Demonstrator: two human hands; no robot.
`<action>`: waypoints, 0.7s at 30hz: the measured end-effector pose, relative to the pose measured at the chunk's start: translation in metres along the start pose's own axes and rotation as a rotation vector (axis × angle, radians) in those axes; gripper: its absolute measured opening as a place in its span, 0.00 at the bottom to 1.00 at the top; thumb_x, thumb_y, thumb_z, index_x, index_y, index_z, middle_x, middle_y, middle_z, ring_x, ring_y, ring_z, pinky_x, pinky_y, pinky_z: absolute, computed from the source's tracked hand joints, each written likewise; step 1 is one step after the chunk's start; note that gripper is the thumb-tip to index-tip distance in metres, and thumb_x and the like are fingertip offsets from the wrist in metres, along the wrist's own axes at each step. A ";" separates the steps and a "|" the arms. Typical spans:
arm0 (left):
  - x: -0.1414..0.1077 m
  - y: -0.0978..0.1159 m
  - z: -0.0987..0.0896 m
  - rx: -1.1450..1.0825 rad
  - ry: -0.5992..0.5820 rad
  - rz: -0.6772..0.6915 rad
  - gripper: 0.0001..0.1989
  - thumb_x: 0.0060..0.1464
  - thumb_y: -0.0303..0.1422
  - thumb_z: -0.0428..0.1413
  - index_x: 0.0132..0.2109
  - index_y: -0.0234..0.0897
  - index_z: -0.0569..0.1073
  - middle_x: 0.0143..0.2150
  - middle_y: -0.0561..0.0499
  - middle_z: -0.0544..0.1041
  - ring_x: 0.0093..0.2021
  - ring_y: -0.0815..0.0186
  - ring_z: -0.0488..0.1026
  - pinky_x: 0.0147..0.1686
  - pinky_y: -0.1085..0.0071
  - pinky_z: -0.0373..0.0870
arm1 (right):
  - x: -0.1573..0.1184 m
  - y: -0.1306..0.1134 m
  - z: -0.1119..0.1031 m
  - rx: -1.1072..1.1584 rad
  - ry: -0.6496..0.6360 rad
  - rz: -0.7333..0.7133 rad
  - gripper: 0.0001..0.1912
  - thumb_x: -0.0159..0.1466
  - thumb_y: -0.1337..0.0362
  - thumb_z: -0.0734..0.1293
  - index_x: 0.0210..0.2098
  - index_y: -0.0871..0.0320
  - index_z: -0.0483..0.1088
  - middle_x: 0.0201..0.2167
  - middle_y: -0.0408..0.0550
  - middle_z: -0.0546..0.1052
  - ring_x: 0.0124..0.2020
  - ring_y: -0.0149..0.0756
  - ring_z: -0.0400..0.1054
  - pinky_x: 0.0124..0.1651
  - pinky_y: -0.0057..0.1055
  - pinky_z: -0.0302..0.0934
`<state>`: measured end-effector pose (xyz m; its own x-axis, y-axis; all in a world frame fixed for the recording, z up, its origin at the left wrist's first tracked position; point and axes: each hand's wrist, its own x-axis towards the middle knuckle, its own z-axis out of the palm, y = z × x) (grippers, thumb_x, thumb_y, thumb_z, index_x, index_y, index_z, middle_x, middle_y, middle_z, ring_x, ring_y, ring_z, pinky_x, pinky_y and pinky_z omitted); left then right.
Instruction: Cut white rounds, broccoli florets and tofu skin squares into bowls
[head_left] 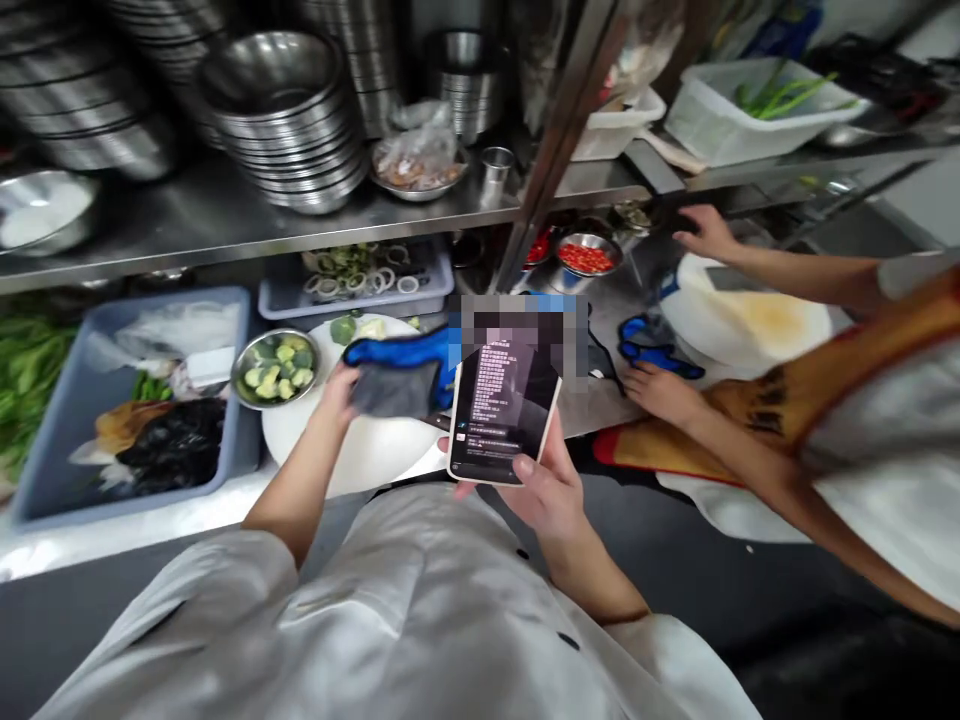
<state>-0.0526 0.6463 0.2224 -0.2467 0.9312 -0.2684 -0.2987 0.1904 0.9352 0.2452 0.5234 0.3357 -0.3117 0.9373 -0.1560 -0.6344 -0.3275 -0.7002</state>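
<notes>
My right hand (553,475) holds a smartphone (506,400) in a pale case, with the thumb over its lower screen. Lines of text show on the screen. My left hand (341,397) is closed at the left edge of what looks like a grey-and-blue cloth (397,385). Beneath both lies a round white cutting board (322,450). Part of a dark handle (441,422) shows between the cloth and the phone. Broccoli pieces (343,330) lie at the board's far edge. A steel bowl of cut broccoli (276,368) stands left of my left hand.
A blue-grey tub (247,400) of vegetables and bags sits at left. Behind the board is a tray (442,290) of sliced rings. Steel bowls (281,120) are stacked on the shelf above. At right, a co-worker's hands (664,390) are near another board (690,310) and chopped red peppers (585,260).
</notes>
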 end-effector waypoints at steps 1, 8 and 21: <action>-0.028 0.007 -0.038 0.018 0.040 0.010 0.17 0.35 0.33 0.64 0.38 0.37 0.75 0.31 0.51 0.78 0.38 0.54 0.79 0.41 0.60 0.78 | 0.004 0.000 0.003 -0.008 -0.036 0.021 0.41 0.54 0.55 0.81 0.63 0.41 0.62 0.56 0.49 0.76 0.55 0.55 0.76 0.39 0.51 0.80; -0.125 -0.014 -0.166 0.539 0.278 0.025 0.24 0.41 0.41 0.62 0.47 0.40 0.75 0.41 0.49 0.79 0.42 0.57 0.77 0.45 0.62 0.76 | 0.025 0.013 0.031 -0.090 -0.210 0.166 0.43 0.52 0.59 0.81 0.63 0.39 0.61 0.57 0.47 0.75 0.57 0.56 0.75 0.36 0.47 0.80; -0.100 -0.074 -0.104 1.532 0.272 -0.008 0.35 0.63 0.40 0.53 0.74 0.33 0.59 0.61 0.28 0.70 0.68 0.35 0.59 0.59 0.45 0.66 | 0.019 0.039 0.064 -0.220 -0.245 0.187 0.42 0.54 0.56 0.80 0.63 0.41 0.60 0.57 0.47 0.75 0.59 0.56 0.74 0.40 0.50 0.80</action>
<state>-0.1015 0.5071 0.1558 -0.4546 0.8783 -0.1483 0.8500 0.4775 0.2224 0.1687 0.5211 0.3497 -0.5844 0.7989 -0.1422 -0.3923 -0.4315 -0.8123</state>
